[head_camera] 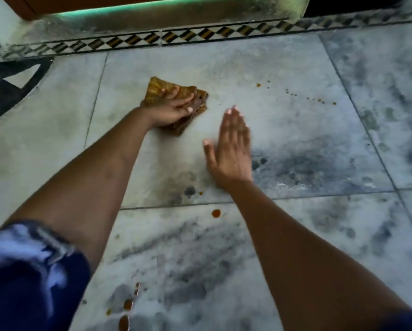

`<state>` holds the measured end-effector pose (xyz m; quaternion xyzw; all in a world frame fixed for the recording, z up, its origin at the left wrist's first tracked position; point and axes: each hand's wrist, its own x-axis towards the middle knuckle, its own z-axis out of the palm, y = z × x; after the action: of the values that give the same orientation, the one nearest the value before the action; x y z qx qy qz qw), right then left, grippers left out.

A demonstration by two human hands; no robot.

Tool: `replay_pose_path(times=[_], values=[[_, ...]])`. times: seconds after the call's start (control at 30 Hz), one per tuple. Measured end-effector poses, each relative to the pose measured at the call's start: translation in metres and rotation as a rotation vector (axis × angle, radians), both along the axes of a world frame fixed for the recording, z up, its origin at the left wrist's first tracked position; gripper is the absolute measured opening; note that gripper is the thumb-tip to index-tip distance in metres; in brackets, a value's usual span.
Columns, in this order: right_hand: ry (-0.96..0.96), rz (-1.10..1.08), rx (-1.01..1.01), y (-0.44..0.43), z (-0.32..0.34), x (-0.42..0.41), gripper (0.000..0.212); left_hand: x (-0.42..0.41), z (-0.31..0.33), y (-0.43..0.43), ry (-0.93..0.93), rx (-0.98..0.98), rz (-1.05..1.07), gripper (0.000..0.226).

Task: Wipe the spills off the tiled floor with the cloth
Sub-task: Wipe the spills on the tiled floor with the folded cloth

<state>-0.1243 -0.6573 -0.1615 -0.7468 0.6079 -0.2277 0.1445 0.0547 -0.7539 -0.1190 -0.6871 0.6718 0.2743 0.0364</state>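
The tiled floor is flat and open from the cloth rightward to the trail of drops. The right hand, laid flat, partly blocks that path. A raised ledge closes the far side.

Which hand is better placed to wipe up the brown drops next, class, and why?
Probably the left hand: it grips the cloth on the tiled floor. The right hand lies flat and empty, though it is nearer the far trail of brown drops.

Home interior; marble floor, patterned border
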Motion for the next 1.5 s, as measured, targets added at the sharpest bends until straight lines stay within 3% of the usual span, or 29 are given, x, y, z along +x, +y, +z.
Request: replay_pose_path(times=[0.13, 0.2, 0.27, 0.4, 0.53, 0.63, 0.7, 0.77, 0.83, 0.9, 1.07, 1.2, 1.37, 1.43, 1.5], values=[[0.239, -0.233, 0.114, 0.004, -0.009, -0.088, 0.074, 0.013, -0.01, 0.06, -0.06, -0.157, -0.094, 0.051], [0.245, -0.317, 0.199, 0.0, -0.01, -0.103, 0.076, 0.022, -0.011, 0.066, -0.233, -0.252, -0.067, 0.065], [0.293, -0.304, 0.244, -0.004, -0.012, -0.1, 0.075, 0.02, -0.014, 0.046, -0.31, -0.286, 0.011, 0.071], [0.296, -0.305, 0.238, -0.003, -0.013, -0.101, 0.075, -0.013, -0.025, -0.021, -0.228, -0.204, 0.146, 0.07], [0.296, -0.316, 0.251, -0.004, -0.01, -0.099, 0.076, -0.069, -0.027, -0.011, -0.213, -0.231, -0.144, 0.073], [0.294, -0.322, 0.271, -0.003, -0.006, -0.099, 0.076, -0.052, -0.027, 0.039, -0.218, -0.328, -0.371, 0.072], [0.293, -0.328, 0.276, -0.003, -0.006, -0.099, 0.076, -0.017, -0.026, 0.048, -0.234, -0.335, -0.305, 0.072], [0.291, -0.327, 0.288, -0.003, -0.005, -0.098, 0.075, 0.006, -0.026, 0.024, -0.268, -0.285, -0.087, 0.07], [0.293, -0.326, 0.293, -0.003, -0.004, -0.098, 0.074, -0.002, -0.027, -0.015, -0.258, -0.247, 0.087, 0.064], [0.304, -0.326, 0.295, -0.003, -0.005, -0.098, 0.074, -0.035, -0.028, -0.047, -0.241, -0.249, 0.127, 0.06], [0.299, -0.33, 0.288, -0.003, -0.005, -0.098, 0.074, -0.095, -0.032, -0.001, -0.225, -0.294, -0.182, 0.061], [0.307, -0.322, 0.296, -0.003, -0.005, -0.098, 0.075, -0.038, -0.031, 0.06, -0.205, -0.41, -0.423, 0.065], [0.308, -0.313, 0.295, -0.002, -0.005, -0.099, 0.074, -0.007, -0.029, -0.004, -0.256, -0.279, 0.055, 0.062], [0.304, -0.312, 0.293, -0.002, -0.005, -0.1, 0.072, -0.038, -0.028, -0.034, -0.214, -0.245, 0.11, 0.061], [0.303, -0.312, 0.282, -0.002, -0.006, -0.1, 0.072, -0.083, -0.028, -0.036, -0.207, -0.229, 0.018, 0.063]])
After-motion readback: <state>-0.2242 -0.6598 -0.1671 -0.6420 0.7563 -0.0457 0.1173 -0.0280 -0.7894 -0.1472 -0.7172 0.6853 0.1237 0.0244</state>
